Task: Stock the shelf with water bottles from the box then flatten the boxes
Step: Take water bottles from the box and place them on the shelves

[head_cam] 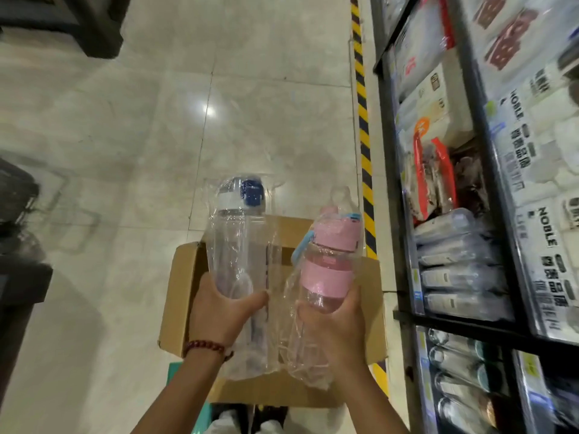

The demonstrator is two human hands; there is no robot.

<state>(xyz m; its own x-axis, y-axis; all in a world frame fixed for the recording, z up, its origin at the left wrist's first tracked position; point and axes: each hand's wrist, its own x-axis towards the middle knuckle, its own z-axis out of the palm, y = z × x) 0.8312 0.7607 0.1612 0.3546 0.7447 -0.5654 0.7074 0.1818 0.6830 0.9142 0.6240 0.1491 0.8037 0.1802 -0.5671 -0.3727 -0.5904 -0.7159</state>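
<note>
Left hand [219,311]: we are gripping the clear bottle [236,239].
Right hand [336,321]: we are gripping the pink bottle [327,270].
Risk: loose plastic wrapping is probably slippery; bottles could be dropping into the box [181,283].

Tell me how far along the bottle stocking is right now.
Midway, apparently. Done: wrapped bottles already lie on the shelf. In hand: the left hand holds a clear blue-capped bottle and the right hand a pink bottle, both bagged. Left: shelving these and flattening the open cardboard box.
</note>
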